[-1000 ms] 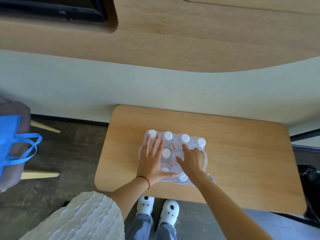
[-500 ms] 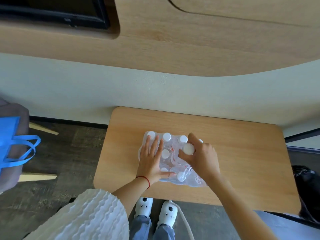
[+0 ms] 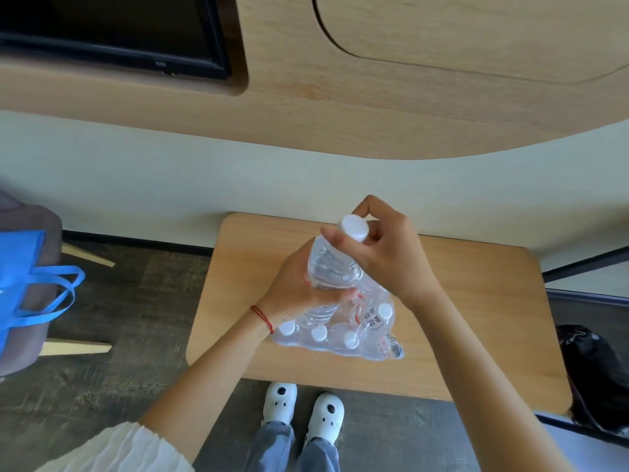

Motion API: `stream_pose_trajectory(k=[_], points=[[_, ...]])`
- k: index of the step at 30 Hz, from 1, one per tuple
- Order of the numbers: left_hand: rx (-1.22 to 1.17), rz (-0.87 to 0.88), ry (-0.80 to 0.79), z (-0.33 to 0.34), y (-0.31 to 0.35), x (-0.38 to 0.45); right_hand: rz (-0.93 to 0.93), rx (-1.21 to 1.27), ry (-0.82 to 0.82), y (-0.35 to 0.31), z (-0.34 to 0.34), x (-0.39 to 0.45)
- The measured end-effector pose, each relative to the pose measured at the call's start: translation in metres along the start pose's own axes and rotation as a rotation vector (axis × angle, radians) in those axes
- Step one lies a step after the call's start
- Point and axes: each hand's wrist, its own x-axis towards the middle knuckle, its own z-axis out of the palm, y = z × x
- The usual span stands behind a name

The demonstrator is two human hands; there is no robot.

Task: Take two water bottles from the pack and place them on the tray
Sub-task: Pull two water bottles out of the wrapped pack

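A shrink-wrapped pack of clear water bottles [image 3: 343,330] with white caps sits on a small wooden table [image 3: 476,318]. My right hand [image 3: 391,257] grips the neck of one water bottle [image 3: 332,267], just under its white cap, and holds it tilted and raised above the pack. My left hand [image 3: 296,291] is against the lower body of that bottle and the top of the pack; its fingers are partly hidden behind the bottle. No tray is in view.
The table stands against a pale wall under a wooden panel with a dark screen [image 3: 109,32]. A grey seat with a blue bag [image 3: 23,284] is at the left, a black bag [image 3: 592,373] at the right. My white shoes [image 3: 303,407] are below the table's near edge.
My right hand has pulled one bottle up and out of the pack. My left hand, flat on the caps before, has shifted right to the bottle's base. The camera has moved closer.
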Motion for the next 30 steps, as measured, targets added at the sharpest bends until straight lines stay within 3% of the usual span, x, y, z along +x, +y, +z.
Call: stream_pose_trajectory(k=[2,4,7,9,13,21,25,30], points=[[-0.054,-0.003,0.051,-0.009,-0.001,-0.004,0.016,0.22,0.006,0.017,0.006,0.0],[-0.102,-0.031,0.083,-0.017,-0.005,-0.011,0.188,0.365,0.064,0.053,0.019,-0.004],[-0.118,-0.064,0.122,-0.029,-0.01,-0.021,0.535,0.045,-0.004,0.122,0.053,-0.017],[-0.107,-0.068,0.123,-0.034,-0.012,-0.024,0.601,-0.123,-0.105,0.158,0.078,-0.027],[-0.091,-0.064,0.115,-0.04,-0.012,-0.026,0.458,-0.307,-0.152,0.191,0.104,-0.028],[-0.085,-0.071,0.097,-0.043,-0.013,-0.025,0.315,-0.363,-0.147,0.212,0.101,-0.027],[-0.1,-0.101,0.089,-0.042,-0.015,-0.022,0.178,-0.383,-0.109,0.205,0.094,-0.031],[-0.096,-0.106,0.089,-0.041,-0.01,-0.018,-0.032,-0.344,0.053,0.164,0.07,-0.044]])
